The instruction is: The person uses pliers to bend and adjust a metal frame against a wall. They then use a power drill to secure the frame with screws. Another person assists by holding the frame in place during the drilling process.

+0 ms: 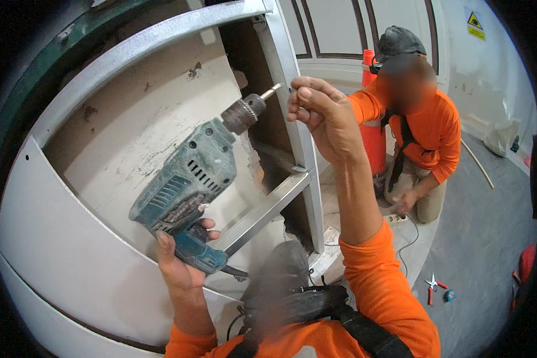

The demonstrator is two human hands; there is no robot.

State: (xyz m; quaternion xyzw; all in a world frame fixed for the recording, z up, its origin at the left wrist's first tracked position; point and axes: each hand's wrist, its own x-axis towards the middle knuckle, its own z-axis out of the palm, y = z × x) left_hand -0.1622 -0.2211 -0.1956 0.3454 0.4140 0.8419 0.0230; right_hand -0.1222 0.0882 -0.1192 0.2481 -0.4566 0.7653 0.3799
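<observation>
My left hand (182, 262) is closed round the handle of a teal, dust-covered power drill (188, 173), which tilts up to the right. A bare drill bit (272, 91) sticks out of its dark chuck (242, 114), its tip close to a metal stud (289, 77). My right hand (325, 113) is raised beside that stud, just right of the bit tip. Its fingers are curled with thumb and forefinger together; what they hold, if anything, I cannot make out. Below the drill, a metal crosspiece (265, 212) joins the stud.
White panels (71, 232) curve along the left under a bent metal track (143, 45). A co-worker in orange (438, 128) kneels at the right, one hand by a power strip (395, 219). Red-handled snips (434, 286) and a tape measure (450, 295) lie on the grey floor (471, 238).
</observation>
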